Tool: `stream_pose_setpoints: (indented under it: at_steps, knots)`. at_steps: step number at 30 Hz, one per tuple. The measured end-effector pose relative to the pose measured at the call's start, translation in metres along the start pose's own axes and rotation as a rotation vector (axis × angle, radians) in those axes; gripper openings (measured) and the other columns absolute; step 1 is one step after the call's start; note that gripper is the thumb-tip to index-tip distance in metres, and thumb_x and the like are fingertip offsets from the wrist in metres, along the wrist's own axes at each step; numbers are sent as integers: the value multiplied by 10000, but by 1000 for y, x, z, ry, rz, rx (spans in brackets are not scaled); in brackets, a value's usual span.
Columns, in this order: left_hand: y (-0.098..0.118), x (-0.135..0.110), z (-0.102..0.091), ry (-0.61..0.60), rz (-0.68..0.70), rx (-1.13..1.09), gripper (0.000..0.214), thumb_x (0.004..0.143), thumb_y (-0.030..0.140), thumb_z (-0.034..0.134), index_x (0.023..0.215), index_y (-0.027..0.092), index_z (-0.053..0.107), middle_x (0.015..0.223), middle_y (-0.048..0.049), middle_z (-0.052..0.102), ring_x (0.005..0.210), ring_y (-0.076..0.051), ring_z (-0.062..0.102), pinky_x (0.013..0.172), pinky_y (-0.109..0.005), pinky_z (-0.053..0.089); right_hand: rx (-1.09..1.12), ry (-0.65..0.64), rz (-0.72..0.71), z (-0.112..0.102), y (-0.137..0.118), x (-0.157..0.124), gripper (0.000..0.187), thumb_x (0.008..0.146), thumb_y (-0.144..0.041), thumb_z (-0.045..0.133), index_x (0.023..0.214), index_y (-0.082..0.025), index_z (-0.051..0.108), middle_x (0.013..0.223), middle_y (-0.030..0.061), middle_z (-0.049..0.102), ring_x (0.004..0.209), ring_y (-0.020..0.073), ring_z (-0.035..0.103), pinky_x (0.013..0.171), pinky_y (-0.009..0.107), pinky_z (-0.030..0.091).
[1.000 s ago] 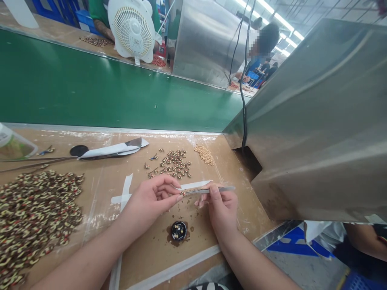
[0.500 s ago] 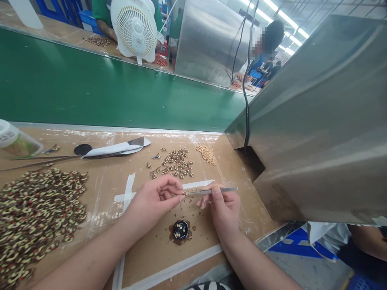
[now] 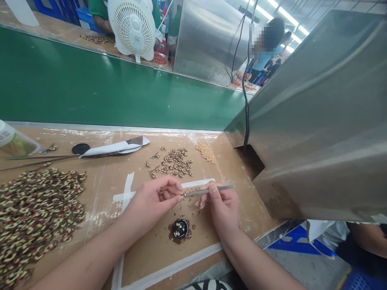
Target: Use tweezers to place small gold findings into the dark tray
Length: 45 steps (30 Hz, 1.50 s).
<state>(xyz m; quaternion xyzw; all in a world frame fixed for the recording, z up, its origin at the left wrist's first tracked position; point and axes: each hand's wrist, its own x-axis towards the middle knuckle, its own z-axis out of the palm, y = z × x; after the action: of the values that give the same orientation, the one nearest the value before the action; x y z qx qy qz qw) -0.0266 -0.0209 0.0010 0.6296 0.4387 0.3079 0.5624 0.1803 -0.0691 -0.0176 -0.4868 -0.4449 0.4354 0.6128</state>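
Observation:
Between thumb and forefinger, my left hand (image 3: 161, 195) pinches a tiny painted piece (image 3: 183, 194), brown and cream like those heaped on the table. My right hand (image 3: 222, 201) is closed round metal tweezers (image 3: 208, 190), whose tips meet or nearly meet that piece. Below the hands sits a small round black dish (image 3: 180, 229) with pale bits in dark liquid, ringed by a brown stain. Beyond the hands lie a cluster of small painted pieces (image 3: 175, 162) and a little pile of tan beads (image 3: 205, 154).
A large heap of painted pieces (image 3: 39, 217) covers the left. Behind it are a folded paper strip (image 3: 115, 148), a black disc (image 3: 80, 148) and a clear plastic tub (image 3: 18, 141). A green conveyor belt (image 3: 121, 88) runs across. A metal housing (image 3: 317, 121) stands right; people sit beyond the belt.
The tweezers and my right hand have shifted slightly, the tweezers' back end a little higher. My left hand keeps its pinch. The whole view has moved a touch.

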Motion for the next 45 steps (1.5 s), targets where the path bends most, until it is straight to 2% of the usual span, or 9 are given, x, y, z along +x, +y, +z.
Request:
stream_pose_setpoints:
  at_steps: [7,17,25,31,35,40,42,45]
  knots:
    - [-2,-2,-2,-18,-7,14,65,861,223,729,918,251,714,772,30,683,697,-147,585,647,-281,469,4,-38,6,0,-3,0,386,1025,-441,679,757,-174,754,562,-1,647,468,139,618,509,257,531]
    - [2,1,-3,-54,-41,-29,68,852,208,728,900,244,698,727,44,640,662,-134,563,620,-270,437,-28,-67,-1,-2,-2,-1,364,1042,-422,663,812,-170,792,580,2,651,488,145,631,546,276,566]
    - [2,-2,-6,-78,-71,-81,108,837,227,740,919,227,670,781,26,687,684,-136,558,633,-272,421,0,-96,6,-3,-1,-2,357,1045,-417,659,823,-170,789,599,3,653,484,145,645,524,270,567]
    - [0,1,-6,-83,-79,-90,158,820,255,770,921,220,654,789,18,713,676,-131,547,636,-268,419,6,-84,53,-3,-1,-1,403,1006,-480,702,760,-164,745,580,5,650,477,150,644,544,283,588]
    - [2,1,-7,-90,-111,-102,222,817,313,802,955,225,651,778,7,743,669,-137,566,631,-261,429,170,-29,146,-3,0,3,394,925,-538,786,799,-166,771,567,-10,641,462,134,612,542,277,589]
    - [1,2,-10,-57,-145,-120,344,801,405,843,1064,224,715,825,-18,751,630,-139,585,578,-250,458,414,130,237,-4,0,13,410,813,-563,883,883,-165,811,577,-26,618,484,105,559,517,238,563]
    - [0,2,-13,-16,-135,-109,380,807,451,844,1085,213,742,857,-37,751,631,-140,594,558,-245,466,473,191,244,-3,-2,17,441,766,-553,925,961,-172,821,587,-38,608,496,91,539,505,212,539]
    - [1,4,-21,104,-120,-73,435,805,524,841,1061,183,756,744,-28,711,571,-131,562,515,-232,443,536,237,245,-1,-6,21,467,727,-534,961,1007,-190,813,620,-44,620,515,82,529,508,201,521]
